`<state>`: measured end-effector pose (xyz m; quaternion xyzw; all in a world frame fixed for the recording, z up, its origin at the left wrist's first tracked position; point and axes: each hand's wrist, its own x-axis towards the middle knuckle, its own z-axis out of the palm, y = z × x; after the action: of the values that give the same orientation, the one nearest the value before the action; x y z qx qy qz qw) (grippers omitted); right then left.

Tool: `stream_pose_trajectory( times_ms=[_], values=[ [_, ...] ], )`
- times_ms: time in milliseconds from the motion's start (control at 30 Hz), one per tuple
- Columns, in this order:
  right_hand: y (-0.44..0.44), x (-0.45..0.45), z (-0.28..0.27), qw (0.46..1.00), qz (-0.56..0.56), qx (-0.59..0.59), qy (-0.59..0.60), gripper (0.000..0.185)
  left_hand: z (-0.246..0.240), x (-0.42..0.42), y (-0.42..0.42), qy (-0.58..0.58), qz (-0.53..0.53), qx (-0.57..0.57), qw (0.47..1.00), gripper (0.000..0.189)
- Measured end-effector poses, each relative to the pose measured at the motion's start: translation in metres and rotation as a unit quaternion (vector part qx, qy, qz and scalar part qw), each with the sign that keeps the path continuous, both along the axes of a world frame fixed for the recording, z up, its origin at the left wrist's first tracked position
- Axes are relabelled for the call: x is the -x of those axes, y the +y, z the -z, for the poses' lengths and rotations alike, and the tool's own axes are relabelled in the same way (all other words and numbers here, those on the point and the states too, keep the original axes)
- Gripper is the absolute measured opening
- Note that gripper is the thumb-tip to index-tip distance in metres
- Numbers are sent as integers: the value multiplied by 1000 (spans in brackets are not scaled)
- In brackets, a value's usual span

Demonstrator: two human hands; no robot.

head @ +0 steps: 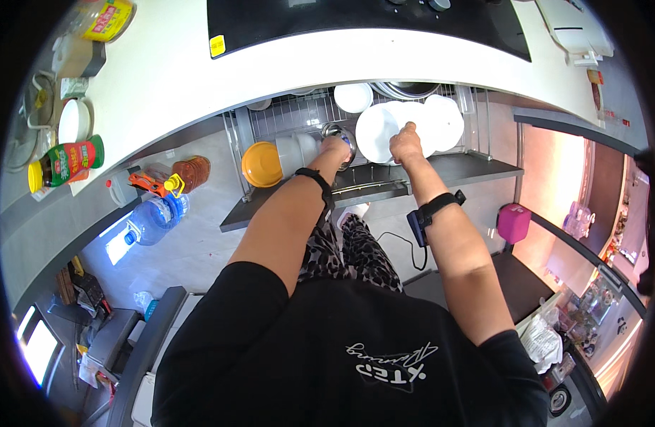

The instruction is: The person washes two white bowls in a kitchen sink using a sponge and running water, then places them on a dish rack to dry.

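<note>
An open pull-out dish drawer with a wire rack [285, 118] lies in front of me under the counter. My left hand [335, 149] is closed around the rim of a shiny metal bowl [350, 155]; its fingertips are partly hidden. Just left of it, white bowls [296, 150] stand on edge beside a yellow bowl [262, 164]. Against the large white dishes my right hand [406, 143] has its fingers curled, touching them between a white bowl [375, 131] and a white plate [445, 123]; its grip is unclear. A smaller white bowl [353, 97] sits farther back.
Metal pans [410, 89] fill the drawer's back. Above is the white counter [327, 58] with a black cooktop [359, 21]. A water jug [157, 219] and an oil bottle [191, 173] stand on the floor at left. A cable [413, 256] hangs from my right wrist device.
</note>
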<state>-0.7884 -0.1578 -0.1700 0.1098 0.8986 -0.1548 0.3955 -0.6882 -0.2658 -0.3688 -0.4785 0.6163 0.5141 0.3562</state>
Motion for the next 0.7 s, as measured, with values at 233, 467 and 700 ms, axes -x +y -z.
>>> stream_pose_trajectory(
  times_ms=[233,467,700],
  values=[
    [-4,-2,14,995,-77,-45,45,53,-27,-9,-16,43,37,71,996,35],
    [-5,-5,23,989,-102,-78,73,55,-37,9,6,27,-25,-11,999,46],
    [-9,-12,28,990,-106,-81,39,54,-21,10,-12,49,47,-16,998,30]
  ],
)
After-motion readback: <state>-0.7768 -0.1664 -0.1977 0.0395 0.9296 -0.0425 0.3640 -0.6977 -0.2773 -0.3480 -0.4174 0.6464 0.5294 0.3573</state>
